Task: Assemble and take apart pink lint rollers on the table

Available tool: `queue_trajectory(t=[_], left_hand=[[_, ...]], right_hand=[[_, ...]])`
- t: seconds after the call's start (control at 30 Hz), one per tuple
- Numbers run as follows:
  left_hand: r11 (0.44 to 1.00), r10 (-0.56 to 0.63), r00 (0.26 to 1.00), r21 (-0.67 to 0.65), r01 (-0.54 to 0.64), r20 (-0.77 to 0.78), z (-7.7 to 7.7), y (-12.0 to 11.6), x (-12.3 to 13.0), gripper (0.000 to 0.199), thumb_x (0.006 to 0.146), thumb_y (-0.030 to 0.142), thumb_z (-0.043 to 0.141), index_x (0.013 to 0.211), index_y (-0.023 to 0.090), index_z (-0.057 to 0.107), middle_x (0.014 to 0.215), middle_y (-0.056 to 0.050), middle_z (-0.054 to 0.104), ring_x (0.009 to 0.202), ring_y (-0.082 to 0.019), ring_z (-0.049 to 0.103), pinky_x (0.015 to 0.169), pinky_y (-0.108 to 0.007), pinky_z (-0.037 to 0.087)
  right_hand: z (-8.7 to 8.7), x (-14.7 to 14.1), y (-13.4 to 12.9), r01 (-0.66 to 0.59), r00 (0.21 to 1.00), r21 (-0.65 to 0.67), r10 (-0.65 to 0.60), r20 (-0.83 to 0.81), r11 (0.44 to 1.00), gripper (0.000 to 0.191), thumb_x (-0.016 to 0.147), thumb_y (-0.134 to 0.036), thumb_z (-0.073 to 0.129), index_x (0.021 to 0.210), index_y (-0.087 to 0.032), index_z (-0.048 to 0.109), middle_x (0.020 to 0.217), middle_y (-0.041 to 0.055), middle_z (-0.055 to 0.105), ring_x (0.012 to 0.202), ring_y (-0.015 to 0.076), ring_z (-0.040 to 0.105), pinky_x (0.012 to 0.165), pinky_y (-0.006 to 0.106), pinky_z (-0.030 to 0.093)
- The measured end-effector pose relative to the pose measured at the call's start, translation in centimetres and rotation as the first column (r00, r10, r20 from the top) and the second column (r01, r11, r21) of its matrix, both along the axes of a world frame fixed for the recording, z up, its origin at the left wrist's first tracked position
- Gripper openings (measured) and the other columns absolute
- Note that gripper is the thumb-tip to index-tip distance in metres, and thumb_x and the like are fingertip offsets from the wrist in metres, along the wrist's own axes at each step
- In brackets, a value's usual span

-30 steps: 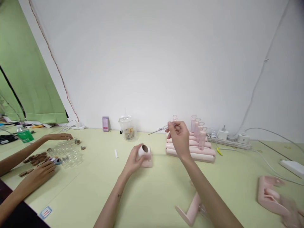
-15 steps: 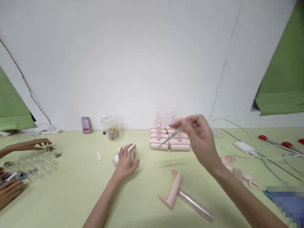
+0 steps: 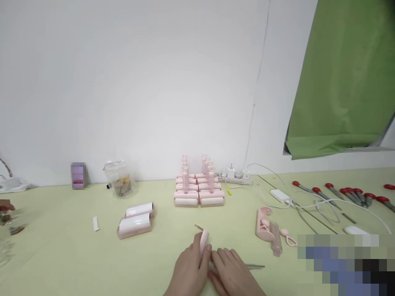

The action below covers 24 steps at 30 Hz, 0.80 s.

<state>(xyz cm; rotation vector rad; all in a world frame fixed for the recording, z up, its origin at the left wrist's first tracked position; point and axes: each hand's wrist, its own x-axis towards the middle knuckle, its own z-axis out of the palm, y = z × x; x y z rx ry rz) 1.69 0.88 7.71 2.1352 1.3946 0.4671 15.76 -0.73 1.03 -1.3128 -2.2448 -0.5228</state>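
Observation:
Low at the front of the table, my left hand (image 3: 191, 265) is closed around a pink lint roller frame (image 3: 204, 241), whose upper end and thin arm stick out above the fingers. My right hand (image 3: 233, 273) presses against the left one, its fingers curled around the lower part of the lint roller, which the hands mostly hide. A slim grey tool (image 3: 255, 267) pokes out to the right from behind my right hand; whether that hand touches it I cannot tell. Two white-and-pink rolls (image 3: 135, 225) lie side by side, to the left of my hands.
Assembled pink rollers (image 3: 187, 196) stand in two rows near the wall. Loose pink parts (image 3: 264, 224) lie at right, before cables, a white adapter (image 3: 280, 195) and red-tipped tools (image 3: 329, 186). A clear bag (image 3: 120, 179) stands back left. Another person's hand (image 3: 6, 205) shows far left.
My left hand has left the white rolls and now grips the pink frame. My right hand has come down beside it from above the table. The view has turned right.

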Motion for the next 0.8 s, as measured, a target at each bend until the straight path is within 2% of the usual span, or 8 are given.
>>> queue_trajectory(t=[0.1,0.3,0.4,0.47,0.57,0.67,0.73,0.8], left_hand=[[0.996,-0.060,0.998,0.070,0.059,0.009,0.0,-0.2,-0.4,0.040,0.088,0.039,0.016,0.121,0.026,0.034,0.088,-0.004,0.063,0.074,-0.021,0.060,0.062,-0.026,0.037],[0.964,-0.218,0.975,0.146,0.223,-0.051,1.1,-0.7,-1.4,0.037,0.089,0.037,0.019,0.121,0.028,0.034,0.091,-0.004,0.064,0.073,-0.020,0.061,0.058,-0.023,0.036],[0.938,-0.290,0.931,0.127,0.323,-0.222,2.1,-0.2,-2.7,0.032,0.086,0.040,0.027,0.108,0.029,0.047,0.075,-0.002,0.064,0.065,-0.021,0.059,0.056,-0.023,0.034],[0.947,-0.286,0.929,0.077,0.311,-0.235,2.5,0.3,-3.6,0.029,0.084,0.040,0.031,0.102,0.027,0.049,0.066,0.000,0.060,0.062,-0.019,0.056,0.055,-0.023,0.033],[0.987,-0.157,0.988,-0.027,0.157,-0.004,2.5,1.4,-3.3,0.029,0.085,0.037,0.025,0.106,0.022,0.040,0.072,0.001,0.055,0.064,-0.016,0.052,0.057,-0.022,0.034],[0.986,-0.077,0.971,-0.130,0.108,0.226,1.9,3.3,-0.2,0.027,0.086,0.037,0.026,0.100,0.019,0.040,0.085,-0.001,0.054,0.074,-0.014,0.051,0.066,-0.024,0.038],[0.980,-0.085,0.964,-0.151,0.126,0.253,1.4,5.0,3.1,0.024,0.084,0.035,0.033,0.097,0.017,0.043,0.088,-0.002,0.054,0.078,-0.015,0.052,0.071,-0.026,0.039],[0.975,-0.089,0.961,-0.173,0.138,0.262,0.7,6.9,6.7,0.024,0.084,0.031,0.038,0.099,0.014,0.045,0.088,-0.004,0.056,0.080,-0.016,0.053,0.072,-0.029,0.041]], right_hand=[[0.0,-0.6,-0.7,0.015,0.993,-0.009,-0.016,-0.113,1.000,0.018,0.062,-0.013,0.051,0.078,-0.019,0.048,0.066,0.0017,0.058,0.056,0.0188,0.048,0.054,0.028,0.030],[3.6,0.9,-2.1,-0.126,0.992,-0.346,0.108,-0.071,0.930,0.037,0.052,-0.003,0.042,0.084,-0.018,0.048,0.072,0.0022,0.059,0.067,0.0177,0.052,0.063,0.026,0.033],[5.5,1.8,-2.6,-0.343,0.932,-0.400,0.359,-0.037,0.850,0.027,0.058,-0.003,0.043,0.077,-0.022,0.046,0.065,-0.0043,0.056,0.061,0.0130,0.050,0.067,0.026,0.030],[6.7,2.6,-3.0,-0.426,0.888,-0.390,0.461,-0.006,0.816,0.019,0.061,-0.006,0.046,0.070,-0.023,0.043,0.059,-0.0073,0.053,0.054,0.0108,0.047,0.065,0.026,0.029],[8.7,4.5,-3.5,-0.269,0.961,-0.330,0.277,-0.025,0.905,0.019,0.060,-0.010,0.049,0.069,-0.021,0.037,0.063,-0.0054,0.052,0.057,0.0119,0.047,0.063,0.026,0.029],[10.8,7.6,-2.8,-0.051,0.997,-0.214,0.038,-0.063,0.976,0.015,0.066,-0.018,0.048,0.076,-0.021,0.037,0.069,-0.0021,0.053,0.063,0.0152,0.049,0.067,0.030,0.030],[12.1,10.1,-1.4,0.159,0.982,-0.210,-0.177,-0.069,0.965,0.011,0.074,-0.030,0.046,0.074,-0.021,0.039,0.068,-0.0015,0.055,0.063,0.0159,0.050,0.073,0.033,0.030],[13.1,12.7,0.5,0.417,0.899,-0.279,-0.437,-0.012,0.865,0.024,0.078,-0.041,0.042,0.066,-0.021,0.041,0.061,-0.0019,0.056,0.058,0.0153,0.051,0.074,0.033,0.031]])
